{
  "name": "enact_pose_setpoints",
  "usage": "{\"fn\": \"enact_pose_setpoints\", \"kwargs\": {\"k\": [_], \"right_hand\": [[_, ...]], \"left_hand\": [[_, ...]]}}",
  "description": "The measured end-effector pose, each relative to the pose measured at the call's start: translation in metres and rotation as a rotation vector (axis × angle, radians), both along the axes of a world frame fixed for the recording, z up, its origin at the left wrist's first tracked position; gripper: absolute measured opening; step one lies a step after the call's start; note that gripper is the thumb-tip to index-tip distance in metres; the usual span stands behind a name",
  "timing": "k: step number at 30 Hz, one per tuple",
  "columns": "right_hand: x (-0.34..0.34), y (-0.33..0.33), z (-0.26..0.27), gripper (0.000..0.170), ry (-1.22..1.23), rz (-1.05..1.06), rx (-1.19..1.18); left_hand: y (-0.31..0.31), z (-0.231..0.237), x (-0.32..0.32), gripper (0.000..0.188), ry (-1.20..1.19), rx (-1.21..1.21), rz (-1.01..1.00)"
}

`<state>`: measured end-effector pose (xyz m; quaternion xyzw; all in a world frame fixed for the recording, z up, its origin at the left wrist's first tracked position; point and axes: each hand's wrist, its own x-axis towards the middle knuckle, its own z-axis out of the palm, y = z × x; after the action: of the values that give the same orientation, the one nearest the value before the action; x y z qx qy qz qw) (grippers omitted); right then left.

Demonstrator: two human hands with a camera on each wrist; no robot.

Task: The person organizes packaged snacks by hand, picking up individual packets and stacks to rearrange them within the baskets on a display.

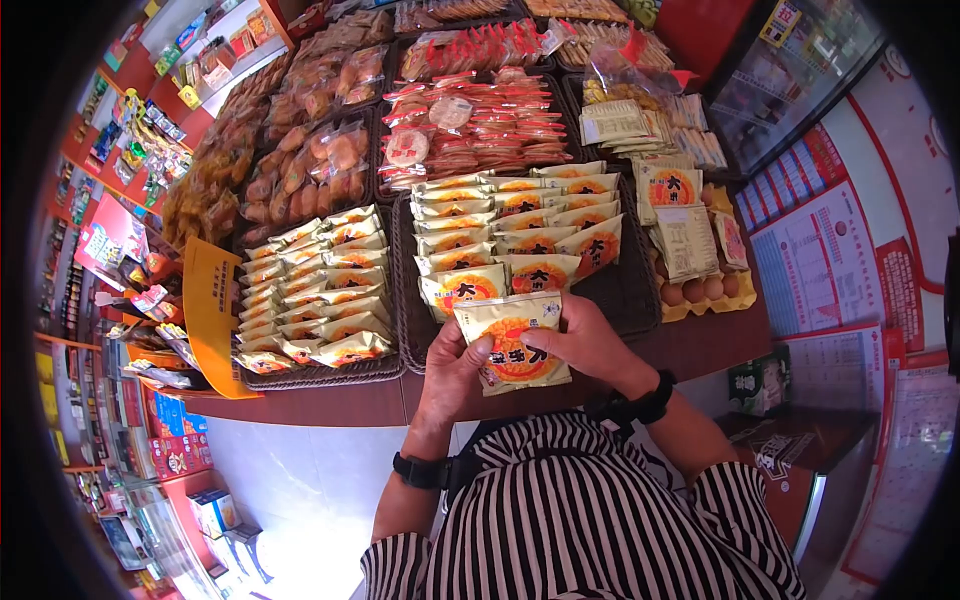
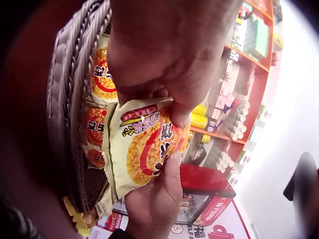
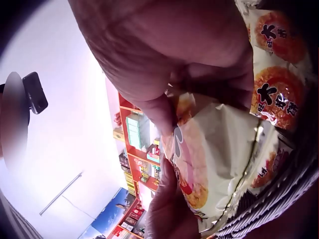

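Note:
A cream rice-cracker packet (image 1: 527, 372) with a round orange picture is held upright between both hands at the counter's front edge. My left hand (image 1: 447, 372) grips its left side, thumb lying across the front. From the other side my right hand (image 1: 597, 345) pinches it, thumb also on the printed face. In the left wrist view the packet (image 2: 134, 144) looks plump, with a crimped end seam. Behind it, matching packets (image 1: 535, 272) stand in rows in a dark woven basket (image 1: 640, 270); the right wrist view shows the packet (image 3: 224, 149) close to that basket's rim (image 3: 279, 204).
A second basket (image 1: 330, 373) of similar packets stands left, beside a yellow card (image 1: 212, 310). Further back are red-wrapped crackers (image 1: 480, 130) and bagged pastries (image 1: 310, 165). Eggs (image 1: 695, 291) in a yellow tray and loose packets (image 1: 687, 242) lie on the right.

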<state>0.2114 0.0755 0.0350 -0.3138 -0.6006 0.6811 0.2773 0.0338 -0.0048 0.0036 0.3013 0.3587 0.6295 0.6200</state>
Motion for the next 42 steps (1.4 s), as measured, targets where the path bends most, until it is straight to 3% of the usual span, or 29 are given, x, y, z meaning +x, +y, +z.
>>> {"fn": "enact_pose_setpoints", "kwargs": {"k": [2, 4, 6, 8, 10, 12, 14, 15, 18, 19, 26, 33, 35, 42], "right_hand": [[0.008, 0.004, -0.003, 0.037, -0.019, -0.016, 0.005], [0.016, 0.005, -0.007, 0.037, -0.184, 0.082, 0.038], [0.021, 0.001, -0.007, 0.031, -0.113, 0.016, 0.094], [0.033, 0.004, 0.004, 0.029, -0.318, 0.066, 0.22], [0.043, 0.01, 0.013, 0.028, -0.338, 0.112, 0.296], [0.049, 0.014, 0.019, 0.028, -0.361, 0.16, 0.374], [0.054, 0.018, 0.022, 0.028, -0.464, 0.298, 0.512], [0.055, 0.018, 0.021, 0.028, -0.463, 0.297, 0.51], [0.059, 0.02, 0.019, 0.026, -0.398, 0.273, 0.596], [0.059, 0.02, 0.02, 0.024, -0.352, 0.252, 0.553], [0.073, 0.019, 0.018, 0.012, -0.309, 0.036, 0.406], [0.083, 0.014, 0.016, 0.008, -0.252, -0.026, 0.521], [0.087, 0.014, 0.028, 0.008, -0.292, -0.045, 0.202], [0.104, 0.053, 0.027, 0.009, -0.265, -0.279, 0.245]], "left_hand": [[0.002, -0.001, 0.005, 0.04, -0.024, -0.004, 0.032], [0.006, 0.004, 0.008, 0.039, -0.198, 0.051, 0.095], [0.007, 0.007, 0.007, 0.039, -0.175, 0.022, 0.092], [0.007, 0.006, 0.001, 0.038, 0.068, -0.001, 0.073], [0.013, 0.011, -0.007, 0.042, 0.211, 0.112, 0.041], [0.018, 0.034, -0.003, 0.039, 0.28, 0.031, -0.02], [0.027, 0.038, -0.004, 0.035, 0.703, 0.149, -0.112], [0.029, 0.043, 0.0, 0.023, 0.79, 0.102, -0.148], [0.029, 0.043, 0.011, 0.016, 0.611, 0.042, -0.196], [0.029, 0.036, 0.016, 0.01, 0.5, 0.058, -0.1], [0.027, 0.023, 0.018, 0.008, 0.364, 0.021, 0.196], [0.02, 0.015, 0.037, 0.009, 0.357, 0.095, 0.233], [0.02, 0.017, 0.04, 0.009, 0.407, 0.107, 0.197], [0.055, 0.028, 0.052, 0.013, 0.376, 0.094, 0.241]]}}
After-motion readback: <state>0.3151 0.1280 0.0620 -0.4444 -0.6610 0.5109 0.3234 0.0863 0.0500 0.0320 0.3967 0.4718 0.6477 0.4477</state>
